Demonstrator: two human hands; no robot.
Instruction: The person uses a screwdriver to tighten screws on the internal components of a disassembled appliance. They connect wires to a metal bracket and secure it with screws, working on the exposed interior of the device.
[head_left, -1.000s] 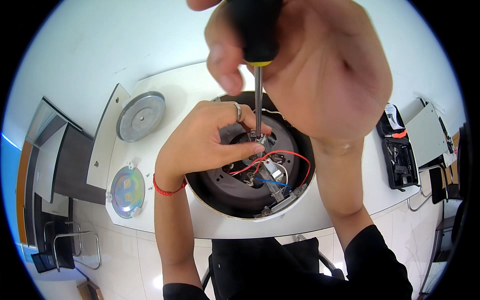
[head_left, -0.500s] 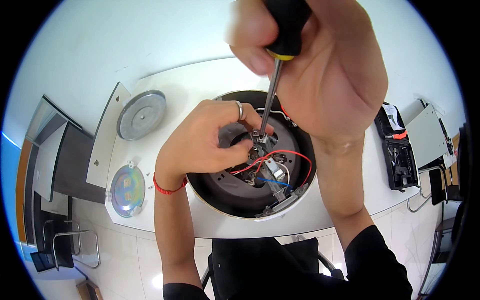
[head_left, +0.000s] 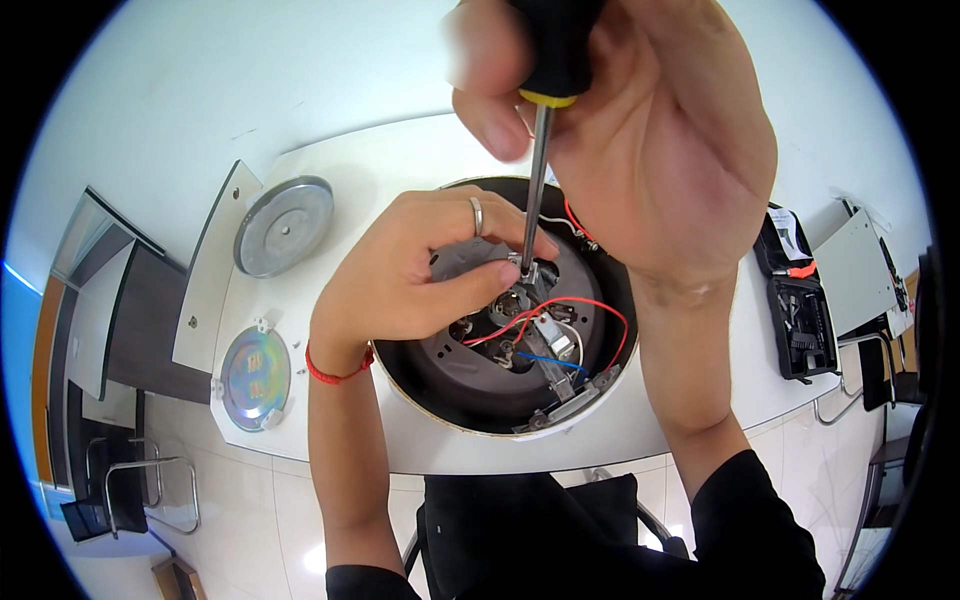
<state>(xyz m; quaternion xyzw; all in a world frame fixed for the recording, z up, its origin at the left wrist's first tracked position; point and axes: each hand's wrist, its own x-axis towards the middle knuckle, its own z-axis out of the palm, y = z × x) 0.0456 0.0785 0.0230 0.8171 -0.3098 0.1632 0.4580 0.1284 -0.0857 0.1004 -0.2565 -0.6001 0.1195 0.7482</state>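
Note:
My right hand [head_left: 665,150] is wrapped round a screwdriver with a black handle [head_left: 560,50] and a yellow collar. Its steel shaft [head_left: 538,180] slants down into an upturned round appliance housing [head_left: 395,385], the tip meeting a small metal bracket [head_left: 524,268] near the middle. Thumb and forefinger of my left hand [head_left: 400,260] pinch that bracket beside the tip; any screw there is too small to make out. Red wires [head_left: 590,302], a blue wire [head_left: 545,362] and a white connector block [head_left: 555,338] lie inside the housing, over a grey round plate [head_left: 450,375].
On the white table [head_left: 330,435], left of the housing, lie a grey metal dish [head_left: 285,228] and a shiny disc [head_left: 255,378] with white tabs. A black tool case [head_left: 800,320] stands open at the right edge. A chair [head_left: 455,520] is below the near edge.
The screwdriver handle has shifted slightly left and its shaft is more upright. My left thumb has moved closer to the tip, while the housing has stayed about where it was.

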